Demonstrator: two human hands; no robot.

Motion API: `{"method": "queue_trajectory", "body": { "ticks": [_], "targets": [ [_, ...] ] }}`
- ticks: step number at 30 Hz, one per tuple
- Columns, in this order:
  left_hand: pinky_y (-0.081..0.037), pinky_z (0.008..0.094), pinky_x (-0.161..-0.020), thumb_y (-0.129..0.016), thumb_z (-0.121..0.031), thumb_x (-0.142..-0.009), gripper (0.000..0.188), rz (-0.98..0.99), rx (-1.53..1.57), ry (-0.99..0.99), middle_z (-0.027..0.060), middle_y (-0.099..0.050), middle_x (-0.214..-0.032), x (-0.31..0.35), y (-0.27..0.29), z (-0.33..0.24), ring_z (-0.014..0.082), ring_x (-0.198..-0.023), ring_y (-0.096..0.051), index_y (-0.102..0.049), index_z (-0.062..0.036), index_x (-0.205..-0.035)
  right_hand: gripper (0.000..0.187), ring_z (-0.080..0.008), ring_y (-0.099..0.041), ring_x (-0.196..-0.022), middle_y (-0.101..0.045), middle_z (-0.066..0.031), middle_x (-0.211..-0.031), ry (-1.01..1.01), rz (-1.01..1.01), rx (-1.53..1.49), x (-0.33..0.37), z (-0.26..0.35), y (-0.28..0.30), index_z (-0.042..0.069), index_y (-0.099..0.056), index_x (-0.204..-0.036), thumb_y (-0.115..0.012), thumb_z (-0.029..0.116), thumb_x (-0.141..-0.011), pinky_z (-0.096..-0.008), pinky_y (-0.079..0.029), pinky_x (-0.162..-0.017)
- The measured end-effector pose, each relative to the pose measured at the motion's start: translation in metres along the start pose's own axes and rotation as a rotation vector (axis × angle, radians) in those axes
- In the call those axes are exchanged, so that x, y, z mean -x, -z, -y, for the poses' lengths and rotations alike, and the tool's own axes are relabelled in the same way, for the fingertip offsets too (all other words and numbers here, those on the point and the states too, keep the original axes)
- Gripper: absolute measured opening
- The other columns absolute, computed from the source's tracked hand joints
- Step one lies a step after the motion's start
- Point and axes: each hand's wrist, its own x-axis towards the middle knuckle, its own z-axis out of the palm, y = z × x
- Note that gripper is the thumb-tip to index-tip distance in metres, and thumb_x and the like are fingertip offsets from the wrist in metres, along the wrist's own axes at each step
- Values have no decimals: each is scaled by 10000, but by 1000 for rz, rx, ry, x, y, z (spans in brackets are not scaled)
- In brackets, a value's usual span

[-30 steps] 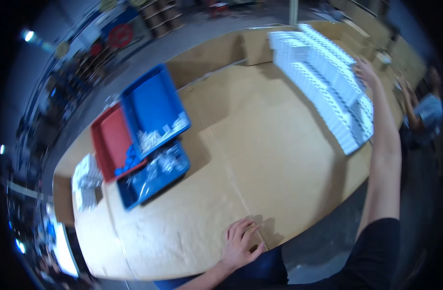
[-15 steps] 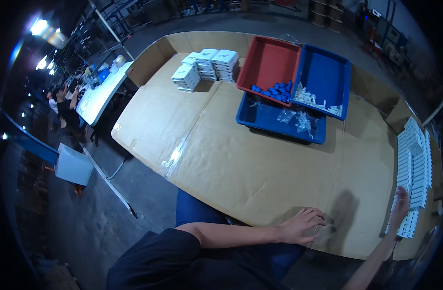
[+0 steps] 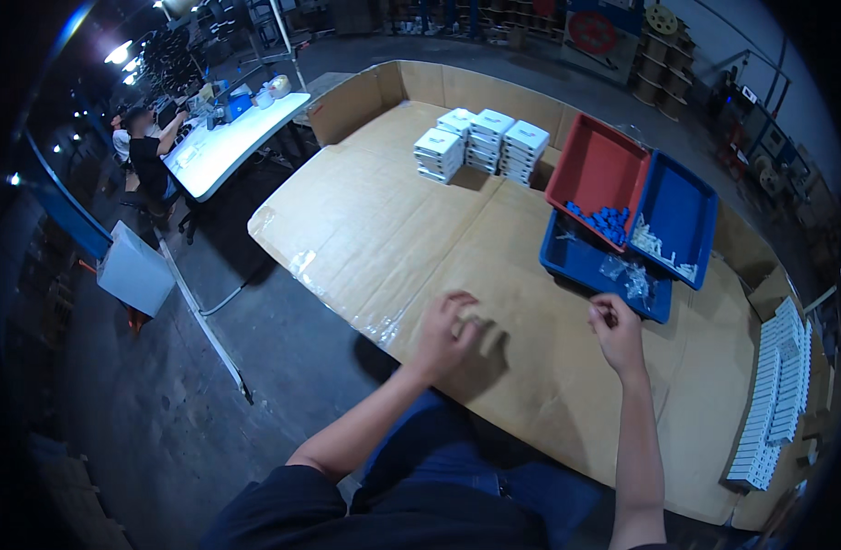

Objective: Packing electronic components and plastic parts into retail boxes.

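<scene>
My left hand [image 3: 448, 337] hovers over the near middle of the cardboard tabletop [image 3: 420, 247], its fingers curved and apart with nothing visible in them. Beside the front edge of the lower blue tray [image 3: 567, 268], my right hand [image 3: 618, 334] is closed with thumb and fingertips together. Whatever it pinches, if anything, is hidden. Clear plastic bags [image 3: 627, 275] lie in that tray. Resting above it are a red tray [image 3: 599, 165] with small blue pieces [image 3: 606, 223] and another blue tray [image 3: 685, 197] with small white pieces [image 3: 650, 243].
Stacks of white boxy units [image 3: 480, 142] stand at the back. Rows of white slotted parts [image 3: 774, 399] line the right edge. Raised cardboard walls [image 3: 494, 92] border the far side. To the left, a person [image 3: 150, 151] sits at a white table [image 3: 237, 137].
My right hand has left the white rows at the right and come to the trays' front. The left hand has lifted off the table edge and moved forward. The view has swung left.
</scene>
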Motion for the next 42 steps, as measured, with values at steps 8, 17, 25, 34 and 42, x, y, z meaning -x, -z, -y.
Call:
{"method": "queue_trajectory", "body": {
  "ticks": [8, 17, 25, 34, 42],
  "targets": [
    [-405, 498, -1086, -752, -265, -909, 479, -230, -421, 216, 199, -511, -1360, -12, 68, 95, 373, -1262, -493, -608, -43, -1308, 328, -347, -716, -1025, -727, -190, -1085, 406, 36, 357, -219, 68, -130, 6, -680, -1176, -717, 222, -931, -426, -565, -903],
    [-384, 492, -1115, -778, -289, -878, 524, -310, -346, 335, 194, -513, -1338, -23, 71, 91, 374, -1296, -481, -582, -46, -1300, 644, -403, -560, -1338, -602, -226, -1404, 410, 91, 854, -407, 100, -192, 102, -553, -1441, -732, 412, -906, -531, -443, -1117],
    [-368, 505, -1122, -791, -327, -851, 571, -266, -353, 347, 184, -503, -1344, -25, 75, 89, 366, -1303, -468, -578, -37, -1294, 833, -387, -524, -1400, -572, -196, -1479, 248, 228, 913, -451, 101, -205, 122, -483, -1522, -784, 481, -834, -520, -392, -1184],
    [-364, 505, -1127, -786, -352, -850, 578, -250, -361, 333, 177, -508, -1344, -26, 70, 91, 365, -1305, -469, -583, -41, -1293, 897, -411, -498, -1397, -506, -240, -1477, 431, -34, 666, -432, 94, -206, 88, -437, -1537, -836, 326, -770, -472, -420, -1169],
    [-349, 515, -1135, -787, -364, -847, 580, -250, -371, 319, 194, -517, -1357, -28, 69, 91, 372, -1321, -462, -591, -44, -1290, 965, -472, -346, -1502, -254, -204, -1628, 974, -136, 366, -260, 151, -164, 299, -451, -1501, -866, -6, -686, -540, -467, -1169]
  ]
}}
